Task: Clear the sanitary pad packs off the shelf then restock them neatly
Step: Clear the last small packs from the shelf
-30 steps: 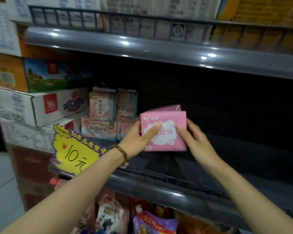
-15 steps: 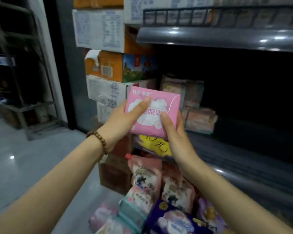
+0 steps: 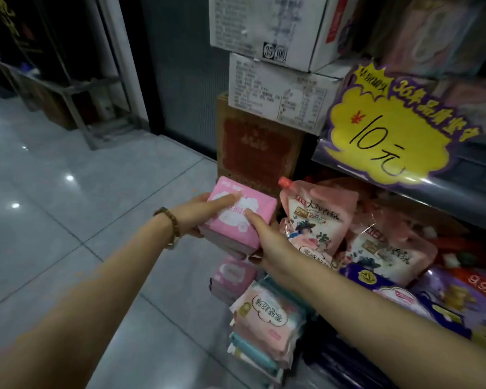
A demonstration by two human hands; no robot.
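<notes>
This is a dim shop aisle with a grey tiled floor point(image 3: 68, 220) that shines under the lamps. At 12 o'clock in my view, cardboard boxes point(image 3: 278, 91) are stacked one on another. At 2 o'clock a yellow price sign point(image 3: 385, 130) hangs on the front edge of the shelf point(image 3: 460, 197). Under that shelf, at 3 o'clock, soft pouches point(image 3: 314, 217) lean against each other.

Near the middle of the view I hold one pink pack point(image 3: 236, 220) of sanitary pads between my two hands, above the floor and apart from the shelf. My left hand point(image 3: 194, 217), the one with the bead bracelet point(image 3: 170, 220), grips its 9 o'clock side. The thumb lies flat on the printed face and the other fingers go under it. My right hand point(image 3: 272, 245) grips the 5 o'clock corner in the same way, thumb on top and fingers curled below. I think I use both hands because the pack looks soft and thick, and a grip from two sides keeps it flat with the face up.

At 6 o'clock from this pack, low beside the shelf, a pile of packs point(image 3: 264, 327) lies in pink and pale green wrappers. A second pink pack point(image 3: 232, 276) lies just behind it. I cannot tell whether they rest on the floor itself. I judge that the cleared packs are gathered here, so the clearing step is in hand. The pack I hold should go down with its edges lined up, so that the pile does not slide.
</notes>
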